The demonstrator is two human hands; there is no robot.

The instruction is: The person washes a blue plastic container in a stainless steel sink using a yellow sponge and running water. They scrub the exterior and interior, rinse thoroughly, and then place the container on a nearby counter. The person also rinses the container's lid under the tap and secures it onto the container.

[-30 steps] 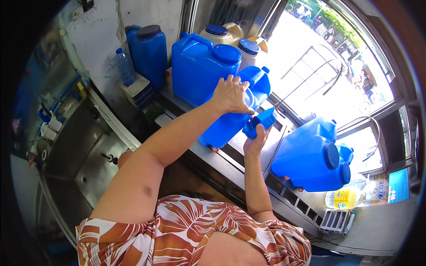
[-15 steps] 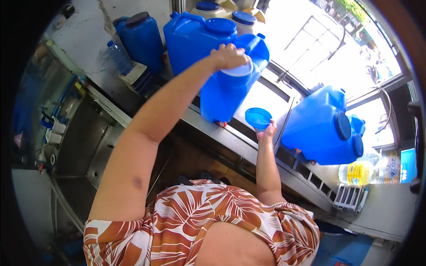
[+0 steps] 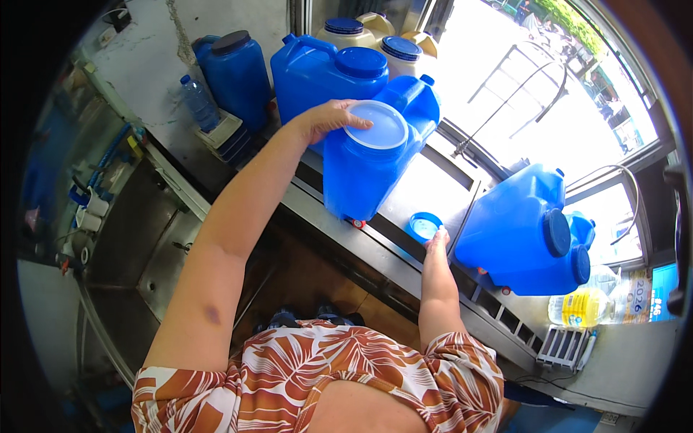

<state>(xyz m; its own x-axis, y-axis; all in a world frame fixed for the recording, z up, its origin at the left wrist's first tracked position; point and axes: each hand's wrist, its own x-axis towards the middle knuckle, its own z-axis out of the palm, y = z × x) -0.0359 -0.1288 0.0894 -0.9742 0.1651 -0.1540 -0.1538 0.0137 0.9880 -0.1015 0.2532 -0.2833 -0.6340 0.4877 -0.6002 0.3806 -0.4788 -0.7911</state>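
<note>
**Gripping a White Disc and Holding a Blue Lid at the Front Jug**

Gripping the left side of the white disc (image 3: 384, 128) with the left hand (image 3: 328, 121), right at the mouth of the front jug (image 3: 361, 177), laying the thumb over the top and setting the other fingers along the rim. Being unable to tell a seated disc from a loosened one.

Holding the blue lid (image 3: 423, 226) in the right hand (image 3: 439, 238), to the right of the front jug and well apart from its mouth, turning the hollow side up and closing the fingers on the lid's near edge. Being unable to tell a lid touching the metal counter (image 3: 444, 173) from one held just above.

Seeing a red spigot (image 3: 359, 224) at the foot of the front jug, and a large blue jug (image 3: 310, 79) just behind and to its left. Noticing two cream jugs (image 3: 401, 65) with blue lids directly behind the front jug, and a dark-capped blue jug (image 3: 234, 79) farther left, near a clear bottle (image 3: 200, 105).

Finding a pair of blue jugs (image 3: 498, 224) to the right of the front jug, a yellow-labelled bottle (image 3: 577, 307) beyond them, and a metal sink (image 3: 162, 270) well to its left.
</note>
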